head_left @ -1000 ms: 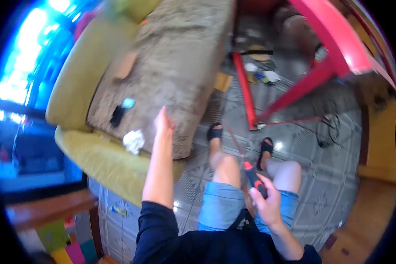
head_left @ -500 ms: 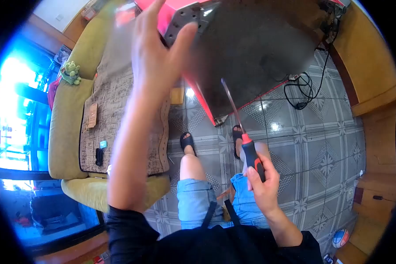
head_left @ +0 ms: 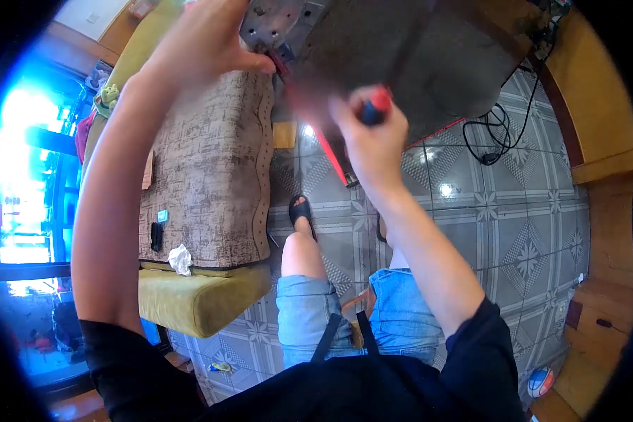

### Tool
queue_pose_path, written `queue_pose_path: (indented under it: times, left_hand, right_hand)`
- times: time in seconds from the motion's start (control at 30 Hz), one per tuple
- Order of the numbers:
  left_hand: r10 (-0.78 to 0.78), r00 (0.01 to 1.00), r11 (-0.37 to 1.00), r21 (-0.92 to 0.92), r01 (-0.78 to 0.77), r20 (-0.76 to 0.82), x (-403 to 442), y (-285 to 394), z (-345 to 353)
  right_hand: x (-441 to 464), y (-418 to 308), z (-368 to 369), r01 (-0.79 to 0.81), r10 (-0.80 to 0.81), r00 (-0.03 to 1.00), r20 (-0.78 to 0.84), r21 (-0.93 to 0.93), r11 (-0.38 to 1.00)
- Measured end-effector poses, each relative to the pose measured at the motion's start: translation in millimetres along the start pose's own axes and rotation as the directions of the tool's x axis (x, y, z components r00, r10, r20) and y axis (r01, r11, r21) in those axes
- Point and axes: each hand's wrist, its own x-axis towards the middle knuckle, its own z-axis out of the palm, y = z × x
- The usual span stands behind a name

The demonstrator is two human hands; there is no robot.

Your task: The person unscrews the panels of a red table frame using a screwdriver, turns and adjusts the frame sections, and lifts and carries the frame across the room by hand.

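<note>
My right hand (head_left: 374, 144) is closed around the dark handle of a screwdriver (head_left: 377, 109) with a red end; its shaft is hidden. It is over a large dark panel (head_left: 429, 63) with red edges, possibly the underside of something. At the panel's upper left corner is a grey metal plate (head_left: 273, 27) with several holes. My left hand (head_left: 214, 39) is beside this plate, its thumb stretched out to the corner near a red edge. The left fingers run out of the top of the view, so their grip is hidden.
To the left stands a green sofa (head_left: 211, 302) with a patterned cover (head_left: 197, 176), a white crumpled tissue (head_left: 180, 259) and a small black object (head_left: 157, 237) on it. A black cable (head_left: 496, 133) coils on the tiled floor (head_left: 485, 225). Wooden furniture (head_left: 591, 91) borders the right.
My right hand has moved up and forward over the panel, and the screwdriver has swung so its handle end faces me. My left hand has shifted left, off the front of the metal plate.
</note>
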Motion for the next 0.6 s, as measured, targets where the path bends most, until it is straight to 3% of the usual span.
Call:
queue_pose_path:
  times: [0.07,0.2,0.27,0.33,0.43,0.53,0.6]
  left_hand:
    - [0.029,1.0,0.999,0.019,-0.029,0.006,0,-4,-2]
    - [0.105,0.993,0.986,0.134,-0.096,-0.056,1,-11,4]
    - [0.141,0.984,0.98,0.156,-0.124,-0.108,2,-18,8]
    - [0.158,0.977,0.976,0.17,-0.133,-0.143,1,-21,12]
    - [0.222,0.96,0.966,0.173,-0.193,-0.169,0,-29,13]
    - [0.263,0.933,0.948,0.247,-0.201,-0.246,-1,-32,20]
    - [0.239,0.935,0.961,0.203,-0.189,-0.261,-1,-33,22]
  right_hand:
    - [31,16,31,0.274,-0.275,0.959,-0.075,-0.021,0.961]
    - [62,25,60,0.416,-0.428,0.901,-0.071,-0.142,0.898]
    - [71,23,67,0.578,-0.627,0.772,-0.106,-0.295,0.761]
    - [76,20,62,0.584,-0.627,0.778,-0.047,-0.314,0.749]
    - [82,13,52,0.736,-0.753,0.638,0.161,-0.416,0.535]
    - [83,7,51,0.791,-0.792,0.566,0.228,-0.42,0.444]
    - [79,2,51,0.793,-0.793,0.557,0.246,-0.443,0.418]
